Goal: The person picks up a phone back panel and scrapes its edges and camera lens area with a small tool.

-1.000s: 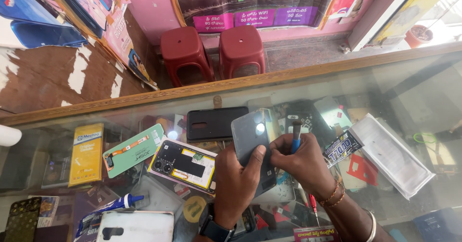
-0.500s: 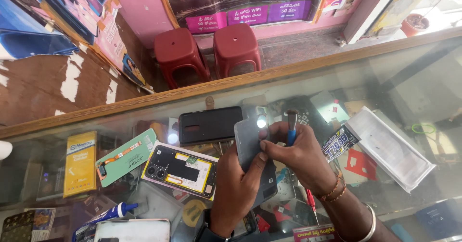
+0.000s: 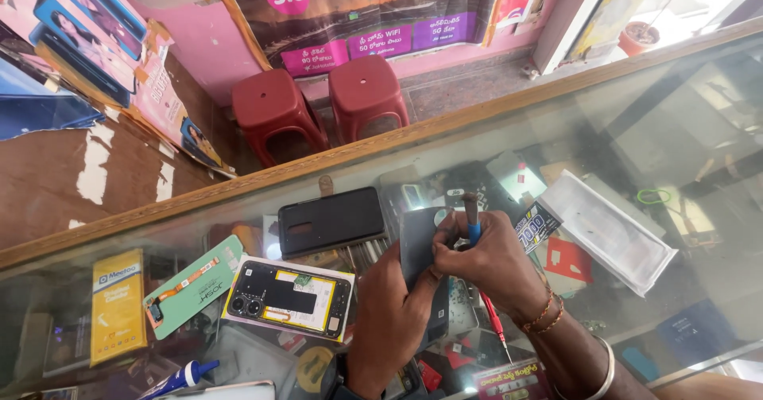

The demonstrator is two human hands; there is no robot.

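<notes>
My left hand [image 3: 396, 320] grips a dark grey phone part [image 3: 416, 245], holding it upright above the glass counter [image 3: 675, 130]. My right hand [image 3: 493, 265] holds a blue-handled tool [image 3: 470, 217] with its top end against the part's upper edge. An opened phone with a yellow-edged inside [image 3: 288, 298] lies flat just left of my left hand. A black phone back cover [image 3: 331, 221] lies beyond it.
A clear plastic sleeve [image 3: 608, 229] lies right of my hands, a red screwdriver [image 3: 491, 320] beneath my right wrist. A green flat package [image 3: 191, 287] and a yellow box [image 3: 117, 304] sit left. Two red stools [image 3: 318, 102] stand past the counter's wooden edge [image 3: 238, 185].
The view has tilted, so the hands sit lower in frame. The phone part has turned more edge-on and its bright glare is gone. Both hands keep their hold.
</notes>
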